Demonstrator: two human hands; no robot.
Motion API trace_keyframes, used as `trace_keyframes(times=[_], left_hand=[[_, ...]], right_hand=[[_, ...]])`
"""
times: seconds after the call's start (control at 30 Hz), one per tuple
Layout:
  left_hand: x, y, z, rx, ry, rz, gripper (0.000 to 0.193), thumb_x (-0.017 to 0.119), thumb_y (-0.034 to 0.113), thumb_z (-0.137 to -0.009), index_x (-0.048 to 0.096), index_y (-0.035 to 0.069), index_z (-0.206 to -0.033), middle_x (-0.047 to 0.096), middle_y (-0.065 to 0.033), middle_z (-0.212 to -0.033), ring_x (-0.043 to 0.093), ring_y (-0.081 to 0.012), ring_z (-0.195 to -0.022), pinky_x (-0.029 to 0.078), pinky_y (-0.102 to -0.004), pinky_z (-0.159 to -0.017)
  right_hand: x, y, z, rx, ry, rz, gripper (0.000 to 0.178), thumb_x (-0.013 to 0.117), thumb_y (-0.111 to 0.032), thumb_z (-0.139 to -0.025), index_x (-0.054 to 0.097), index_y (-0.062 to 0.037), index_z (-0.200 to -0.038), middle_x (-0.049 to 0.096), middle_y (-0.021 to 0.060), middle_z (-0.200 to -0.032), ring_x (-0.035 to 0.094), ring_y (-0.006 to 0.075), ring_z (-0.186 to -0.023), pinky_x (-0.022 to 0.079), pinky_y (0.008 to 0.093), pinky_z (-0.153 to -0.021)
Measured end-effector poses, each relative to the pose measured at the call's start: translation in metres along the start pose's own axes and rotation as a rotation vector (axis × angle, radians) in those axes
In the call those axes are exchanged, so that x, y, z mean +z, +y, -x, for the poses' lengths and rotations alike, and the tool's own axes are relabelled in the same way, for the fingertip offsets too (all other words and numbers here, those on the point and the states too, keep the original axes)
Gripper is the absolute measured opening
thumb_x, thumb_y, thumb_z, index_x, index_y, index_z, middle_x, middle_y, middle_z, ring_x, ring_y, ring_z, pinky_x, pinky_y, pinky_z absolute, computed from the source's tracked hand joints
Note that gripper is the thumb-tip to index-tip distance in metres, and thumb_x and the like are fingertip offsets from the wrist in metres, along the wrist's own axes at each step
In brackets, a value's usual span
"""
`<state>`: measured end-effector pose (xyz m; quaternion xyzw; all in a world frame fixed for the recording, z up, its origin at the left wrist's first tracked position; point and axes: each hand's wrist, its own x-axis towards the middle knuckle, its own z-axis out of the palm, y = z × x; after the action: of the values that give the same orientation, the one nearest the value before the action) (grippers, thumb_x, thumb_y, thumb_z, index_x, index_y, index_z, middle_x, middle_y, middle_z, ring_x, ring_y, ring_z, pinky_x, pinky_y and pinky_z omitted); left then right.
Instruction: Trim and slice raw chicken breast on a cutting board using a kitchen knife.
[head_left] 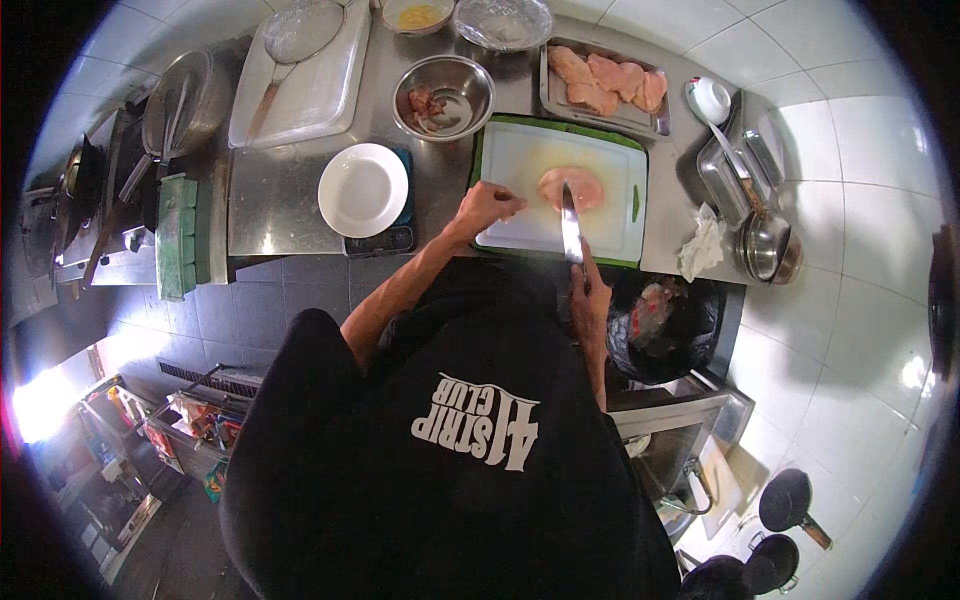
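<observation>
A pale piece of raw chicken breast point(582, 186) lies flat on the white cutting board point(510, 160), which rests on a green one. My right hand point(590, 290) grips the handle of a kitchen knife point(571, 222), and the blade's tip reaches over the chicken. My left hand point(489, 207) hovers by the board's left edge, apart from the chicken. Its fingers are drawn together, and whatever may be between them cannot be made out. Behind the board, a metal tray point(655, 122) holds several larger raw chicken pieces point(600, 80).
Left of the boards stand a white plate point(364, 190) on a dark scale point(385, 241) and a steel bowl point(478, 88) with meat scraps. A crumpled white cloth or paper point(702, 243) and ladles point(765, 245) lie at right. Below the counter sits a black-lined bin point(690, 335).
</observation>
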<state>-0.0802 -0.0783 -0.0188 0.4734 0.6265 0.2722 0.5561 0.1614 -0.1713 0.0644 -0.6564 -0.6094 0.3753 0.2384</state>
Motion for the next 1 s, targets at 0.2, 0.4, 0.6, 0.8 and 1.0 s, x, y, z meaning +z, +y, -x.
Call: trace_keyframes(times=[0.2,0.4,0.6,0.8,1.0], left_hand=[[0.008,0.016,0.014,0.490,0.224,-0.426,0.025,0.071,0.020,-0.085,0.074,0.006,-0.106,0.070,-0.0070,-0.087,0.067,-0.0209,-0.079,0.051,-0.0366,-0.074],[0.021,-0.008,0.047,0.669,0.257,-1.388,0.050,0.061,0.014,-0.089,0.054,0.006,-0.138,0.055,-0.0091,-0.132,0.056,-0.0222,-0.113,0.048,-0.0388,-0.090],[0.002,-0.020,0.061,0.732,0.224,-1.171,0.044,0.058,0.004,-0.086,0.057,-0.001,-0.130,0.059,-0.0128,-0.122,0.059,-0.0249,-0.109,0.049,-0.0410,-0.089],[-0.007,-0.018,0.042,0.497,0.275,-0.846,0.027,0.062,0.004,-0.084,0.063,0.002,-0.111,0.062,-0.0137,-0.105,0.062,-0.0296,-0.103,0.050,-0.0436,-0.090],[0.006,-0.014,0.034,0.585,0.365,-0.628,0.027,0.072,0.016,-0.083,0.065,0.004,-0.106,0.061,-0.0115,-0.108,0.059,-0.0309,-0.106,0.048,-0.0442,-0.092]], right_hand=[[0.000,0.000,0.007,0.026,0.000,0.037,0.047,0.052,-0.015,-0.103,0.047,-0.0174,-0.149,0.035,0.0100,-0.062,0.031,0.0158,-0.059,0.034,0.0337,-0.054],[-0.002,-0.004,0.012,0.090,-0.023,-0.022,0.047,0.053,-0.014,-0.102,0.049,-0.0185,-0.149,0.036,0.0111,-0.064,0.031,0.0167,-0.059,0.035,0.0343,-0.054],[0.003,0.010,0.011,0.062,-0.056,0.011,0.048,0.055,-0.013,-0.101,0.049,-0.0203,-0.148,0.040,0.0157,-0.066,0.034,0.0207,-0.060,0.039,0.0324,-0.056],[0.035,0.017,-0.007,-0.050,-0.036,0.104,0.054,0.056,-0.012,-0.100,0.044,-0.0226,-0.151,0.057,0.0255,-0.069,0.057,0.0335,-0.056,0.045,0.0398,-0.058],[0.079,0.012,-0.036,-0.236,-0.033,0.170,0.056,0.052,-0.015,-0.101,0.037,-0.0241,-0.154,0.060,0.0234,-0.067,0.062,0.0416,-0.060,0.047,0.0511,-0.059]])
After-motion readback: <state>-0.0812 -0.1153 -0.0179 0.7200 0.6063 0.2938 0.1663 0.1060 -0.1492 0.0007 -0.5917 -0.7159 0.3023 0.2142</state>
